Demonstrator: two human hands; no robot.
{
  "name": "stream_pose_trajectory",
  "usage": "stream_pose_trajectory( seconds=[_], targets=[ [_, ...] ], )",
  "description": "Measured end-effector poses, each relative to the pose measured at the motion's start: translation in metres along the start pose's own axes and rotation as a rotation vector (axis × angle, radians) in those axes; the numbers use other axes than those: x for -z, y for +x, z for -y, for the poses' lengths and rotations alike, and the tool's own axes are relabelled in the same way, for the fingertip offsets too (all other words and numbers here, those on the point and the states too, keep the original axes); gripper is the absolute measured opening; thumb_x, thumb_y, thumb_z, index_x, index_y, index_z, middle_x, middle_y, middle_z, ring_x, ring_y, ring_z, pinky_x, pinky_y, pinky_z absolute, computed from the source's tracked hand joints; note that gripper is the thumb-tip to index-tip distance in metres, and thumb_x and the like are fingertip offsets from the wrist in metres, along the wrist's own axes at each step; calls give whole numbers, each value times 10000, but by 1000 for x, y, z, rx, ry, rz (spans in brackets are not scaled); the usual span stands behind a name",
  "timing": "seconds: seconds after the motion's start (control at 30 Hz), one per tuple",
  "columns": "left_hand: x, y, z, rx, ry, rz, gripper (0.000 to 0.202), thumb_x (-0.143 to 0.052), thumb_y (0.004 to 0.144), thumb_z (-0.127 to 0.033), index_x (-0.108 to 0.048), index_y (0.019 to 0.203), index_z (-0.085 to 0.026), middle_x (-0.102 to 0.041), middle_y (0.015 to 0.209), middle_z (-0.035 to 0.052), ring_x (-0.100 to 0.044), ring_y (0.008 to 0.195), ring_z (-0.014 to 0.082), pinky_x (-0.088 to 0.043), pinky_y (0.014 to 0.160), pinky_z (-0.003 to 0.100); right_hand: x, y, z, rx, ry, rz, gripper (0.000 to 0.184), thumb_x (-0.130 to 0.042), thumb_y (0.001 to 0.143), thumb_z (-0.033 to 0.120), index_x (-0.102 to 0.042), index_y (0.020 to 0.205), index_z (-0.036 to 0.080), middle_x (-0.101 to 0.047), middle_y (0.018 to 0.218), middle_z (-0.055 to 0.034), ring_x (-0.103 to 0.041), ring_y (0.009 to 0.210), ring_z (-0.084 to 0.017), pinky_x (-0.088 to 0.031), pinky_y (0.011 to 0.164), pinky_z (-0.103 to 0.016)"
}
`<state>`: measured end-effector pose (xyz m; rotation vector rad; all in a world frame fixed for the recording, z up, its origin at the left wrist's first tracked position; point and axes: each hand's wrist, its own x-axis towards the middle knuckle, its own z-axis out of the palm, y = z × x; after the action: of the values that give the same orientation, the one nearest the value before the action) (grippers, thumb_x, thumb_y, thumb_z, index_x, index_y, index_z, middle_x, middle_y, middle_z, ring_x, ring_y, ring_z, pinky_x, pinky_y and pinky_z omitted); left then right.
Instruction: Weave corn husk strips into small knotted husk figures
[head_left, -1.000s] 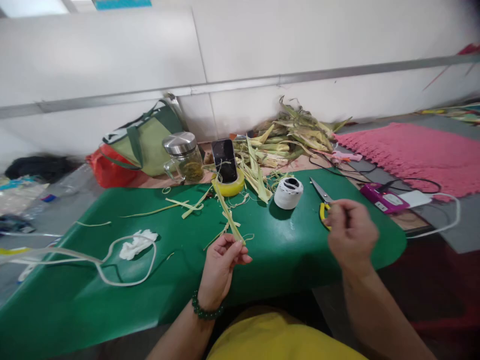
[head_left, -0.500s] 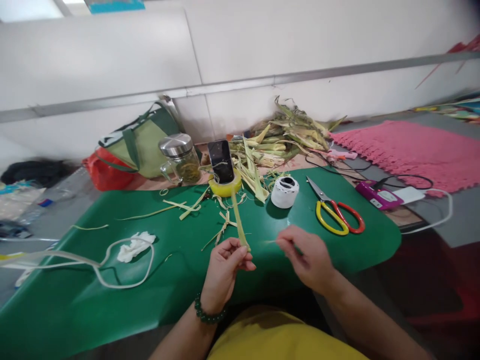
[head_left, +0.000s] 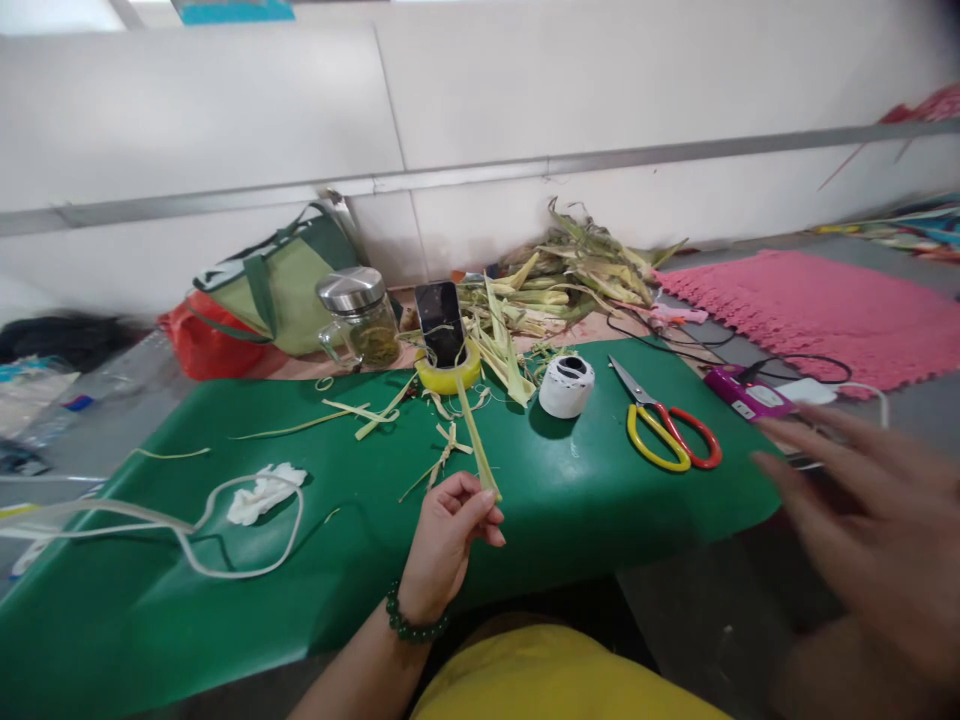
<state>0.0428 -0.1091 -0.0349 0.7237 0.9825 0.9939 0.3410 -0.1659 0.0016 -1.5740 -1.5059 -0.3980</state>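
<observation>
My left hand (head_left: 455,530), with a dark green bead bracelet at the wrist, pinches the lower end of a pale green strip of corn husk (head_left: 475,437) above the green mat (head_left: 592,500). The strip points up and away from me. Out to the right, beyond the mat's edge, my right hand (head_left: 877,520) is blurred, its fingers spread and nothing seen in them. Scissors (head_left: 658,425) with one yellow and one red handle lie between the hands. Just past the left hand rests a small knotted husk figure (head_left: 448,450).
A phone (head_left: 441,322) leans in a yellow tape roll (head_left: 450,375). A white spool-like container (head_left: 566,387), a glass mug (head_left: 361,318) and a husk pile (head_left: 577,265) stand behind. White cable (head_left: 247,573) and crumpled tissue (head_left: 264,493) lie left; a purple power adapter (head_left: 746,393) sits right.
My right hand has swung far to the right, from near the strip to past the mat's edge, and its fingers have opened. My left hand still pinches the strip in nearly the same place.
</observation>
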Motion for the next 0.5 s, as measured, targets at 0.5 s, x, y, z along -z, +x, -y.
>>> stream_pose_trajectory(
  seconds=[0.5],
  targets=[
    [-8,-12,7,118,-27,141,372,-824,539,-368,-555,619,-123,-593,511,-26,-526,388,48,-429,413,139,-117,-36,91,-704,1482,1056,312,-815,598,331,-606,745,152,-649,656,17,-599,593,-85,-491,626,-218]
  ],
)
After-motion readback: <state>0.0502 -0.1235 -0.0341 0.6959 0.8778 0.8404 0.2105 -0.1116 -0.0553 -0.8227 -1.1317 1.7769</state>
